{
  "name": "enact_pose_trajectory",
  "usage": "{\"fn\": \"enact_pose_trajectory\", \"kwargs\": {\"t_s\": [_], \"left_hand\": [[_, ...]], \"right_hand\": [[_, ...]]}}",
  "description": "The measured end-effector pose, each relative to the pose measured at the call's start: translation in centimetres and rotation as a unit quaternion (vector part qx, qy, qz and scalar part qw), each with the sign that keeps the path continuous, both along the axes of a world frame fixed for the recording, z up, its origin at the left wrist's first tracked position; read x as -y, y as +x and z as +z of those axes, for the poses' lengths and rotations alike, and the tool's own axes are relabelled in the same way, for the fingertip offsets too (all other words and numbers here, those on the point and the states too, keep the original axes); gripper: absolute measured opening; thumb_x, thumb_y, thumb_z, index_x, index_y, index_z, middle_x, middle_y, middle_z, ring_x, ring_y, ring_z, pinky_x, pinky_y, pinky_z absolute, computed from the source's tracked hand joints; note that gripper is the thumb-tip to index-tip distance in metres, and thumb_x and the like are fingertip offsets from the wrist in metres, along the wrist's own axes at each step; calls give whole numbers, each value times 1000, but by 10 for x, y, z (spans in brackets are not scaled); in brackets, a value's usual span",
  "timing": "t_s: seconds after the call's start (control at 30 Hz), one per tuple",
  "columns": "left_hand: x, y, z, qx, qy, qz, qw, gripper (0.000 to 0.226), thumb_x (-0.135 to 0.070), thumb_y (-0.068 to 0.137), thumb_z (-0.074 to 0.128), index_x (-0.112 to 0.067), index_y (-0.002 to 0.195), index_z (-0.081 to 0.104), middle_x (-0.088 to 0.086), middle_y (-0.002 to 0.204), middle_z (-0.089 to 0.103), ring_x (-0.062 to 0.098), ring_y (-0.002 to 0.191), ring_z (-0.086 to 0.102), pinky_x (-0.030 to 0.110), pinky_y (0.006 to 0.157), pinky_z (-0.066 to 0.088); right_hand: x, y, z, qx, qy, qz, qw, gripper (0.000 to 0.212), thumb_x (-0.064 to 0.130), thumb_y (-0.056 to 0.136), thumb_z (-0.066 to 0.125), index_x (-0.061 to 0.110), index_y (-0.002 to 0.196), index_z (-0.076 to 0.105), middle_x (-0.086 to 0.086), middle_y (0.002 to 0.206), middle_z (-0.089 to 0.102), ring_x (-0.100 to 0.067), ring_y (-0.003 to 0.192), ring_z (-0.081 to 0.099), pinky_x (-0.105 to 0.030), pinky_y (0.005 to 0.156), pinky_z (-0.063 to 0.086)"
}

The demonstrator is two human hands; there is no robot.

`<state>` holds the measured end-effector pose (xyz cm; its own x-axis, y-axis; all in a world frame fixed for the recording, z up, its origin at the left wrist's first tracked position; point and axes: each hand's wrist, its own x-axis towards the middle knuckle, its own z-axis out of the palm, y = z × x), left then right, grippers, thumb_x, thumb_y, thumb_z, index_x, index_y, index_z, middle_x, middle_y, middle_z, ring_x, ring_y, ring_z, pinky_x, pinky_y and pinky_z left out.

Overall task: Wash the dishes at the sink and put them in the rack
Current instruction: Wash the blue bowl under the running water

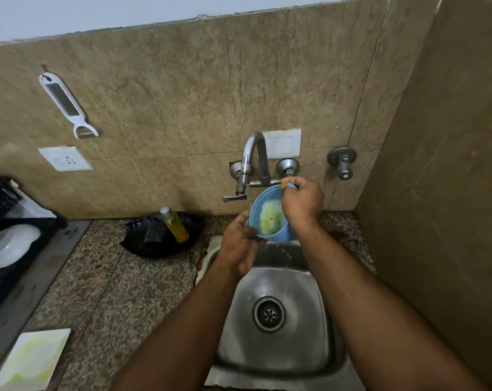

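blue bowl under the running tap
left hand fingers grip its near rim, right hand pinches the far rim, above the sink.

The cup I held was light blue, with pale yellow-green foam inside. The sink was dull silver steel, the tap chrome. The counter was speckled brown and grey granite, the wall mottled tan. A yellow bottle lay in a black dish. The rack was black, holding what looked like a white bowl.
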<state>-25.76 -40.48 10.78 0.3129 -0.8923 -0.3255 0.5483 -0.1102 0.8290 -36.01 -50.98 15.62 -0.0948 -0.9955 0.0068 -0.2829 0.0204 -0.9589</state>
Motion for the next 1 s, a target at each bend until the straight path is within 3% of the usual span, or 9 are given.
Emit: {"fn": "enact_pose_trajectory", "kwargs": {"t_s": [0.1,0.2,0.3,0.43,0.5,0.6,0.73,0.87,1.0], "left_hand": [[2,4,1,171,70,56,981,27,4,98,54,-6,118,69,19,109,76,32,97,76,49,85,63],[9,7,13,394,125,139,900,16,-10,97,63,-11,101,78,1,78,75,14,72,73,36,73,65],[12,11,27,374,149,171,899,19,-27,100,65,-15,90,77,-5,68,66,4,60,61,9,53,50],[10,22,17,87,112,66,988,49,-49,92,67,-7,116,73,17,113,76,36,107,73,56,98,56],[3,18,29,13,82,36,996,40,-32,100,59,-5,128,66,20,116,75,39,108,72,60,95,56],[0,16,29,53,81,69,993,40,11,89,46,-8,116,67,14,94,78,31,84,76,49,69,64],[-3,13,16,134,95,188,968,53,11,80,44,-16,117,71,19,112,72,33,100,72,52,82,63],[-14,5,7,265,71,206,939,60,2,75,46,-21,124,70,6,115,73,23,107,70,47,91,62],[-22,0,9,380,86,139,910,64,-3,76,52,-21,137,62,3,123,70,20,111,66,38,91,59]], "right_hand": [[-8,6,-10,30,4,4,1000,22,15,92,65,25,104,81,12,93,76,-9,81,70,-32,71,63],[-17,15,-15,50,-7,-13,999,22,15,92,68,25,106,81,10,96,78,-10,85,72,-37,80,64],[-17,18,-16,94,-1,-16,995,17,16,92,70,23,103,81,9,93,78,-11,86,72,-39,80,65],[-10,13,-15,230,53,51,971,16,9,94,69,22,93,78,-5,95,79,-20,86,74,-45,81,65],[-12,13,-23,294,94,88,947,16,8,98,66,20,94,76,-14,99,78,-27,86,72,-48,82,63],[-17,12,-36,172,68,113,976,16,15,93,70,25,105,73,-6,100,76,-31,93,73,-47,81,64],[-48,25,-53,-135,78,118,981,67,9,75,82,22,131,49,-1,105,64,-23,91,65,-37,75,61],[-66,32,-67,-43,235,27,971,31,10,87,75,10,116,63,-12,110,71,-28,80,72,-37,54,62],[-56,28,-72,22,297,24,954,30,20,91,68,6,118,66,-16,105,73,-30,66,72,-34,45,59]]}}
